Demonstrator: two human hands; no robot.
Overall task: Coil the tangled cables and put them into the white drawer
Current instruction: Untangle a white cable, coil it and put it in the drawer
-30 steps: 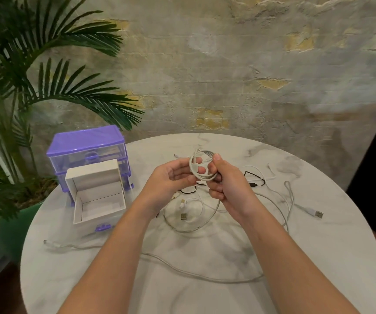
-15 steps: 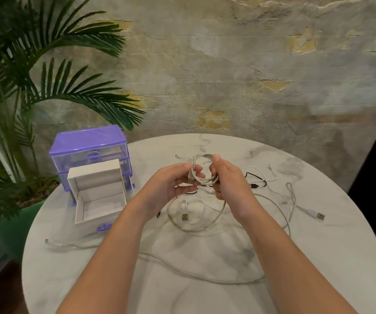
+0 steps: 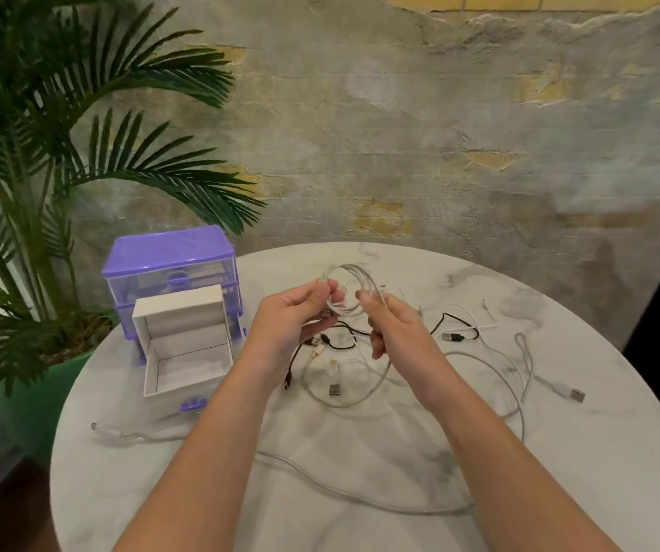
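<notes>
a potted palm [image 3: 61, 161] stands at far left, beside a round marble table [image 3: 559, 492]. on the table's left edge sits a purple drawer unit [image 3: 169, 258]; its white drawer [image 3: 185, 348] is pulled out toward the viewer, open at the top, with only its bare floor showing. just below the drawer, a clear cable [image 3: 320, 484] trails across the near tabletop. above the table's centre the left hand [image 3: 288, 324] pinches a small coil of white cable [image 3: 350, 286] between thumb and curled fingers, with a usb plug showing at the fingertips. the right hand [image 3: 396, 332] grips the same coil on its opposite side, thumb on top and fingers curled beneath; a loose loop of the cable hangs from it to the table. under and behind the hands lie a black cable [image 3: 453, 337] and more white cables [image 3: 519, 376], tangled together. a loose usb plug [image 3: 573, 393] rests at far right.
</notes>
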